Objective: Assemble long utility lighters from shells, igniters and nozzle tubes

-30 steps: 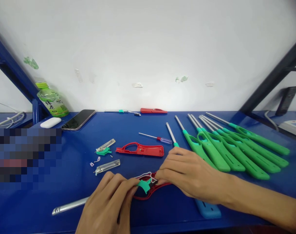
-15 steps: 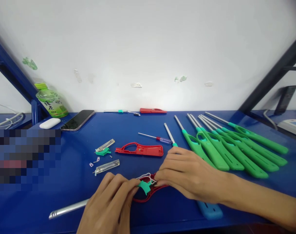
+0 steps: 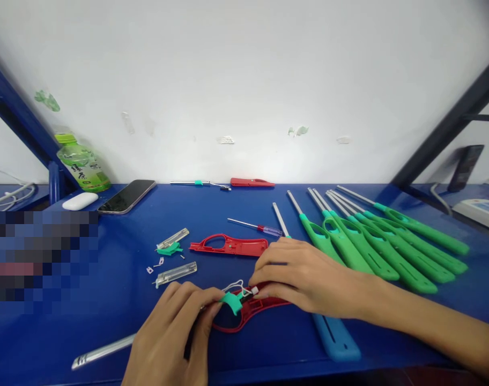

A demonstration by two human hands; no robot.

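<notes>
My left hand (image 3: pixel 172 332) is closed, its thumb and forefinger pinching a green plastic trigger (image 3: pixel 233 303). A metal lighter tube (image 3: pixel 103 351) sticks out to the left from behind this hand. My right hand (image 3: pixel 304 273) is closed too, fingertips on a small black igniter (image 3: pixel 248 294) with a white end. Thin white wires (image 3: pixel 233 285) loop above the trigger. Under the fingers lies a red lighter half-shell (image 3: pixel 248 316), partly covered by my right hand. Beyond the hands rests another red half-shell (image 3: pixel 236 246), inner side up.
Clear fuel tanks (image 3: pixel 176 272) and small white parts (image 3: pixel 150 269) lie left of centre. A screwdriver (image 3: pixel 264 229) is behind my right hand. Several green lighters (image 3: pixel 373 241) fan out at right; a blue handle (image 3: pixel 336 338) lies near the front edge. Phone (image 3: pixel 127 197) and bottle (image 3: pixel 83 166) stand back left.
The hands have drawn slightly left with the trigger and tube. The igniter's white end now shows beside my right fingertips, and more of the red half-shell is uncovered.
</notes>
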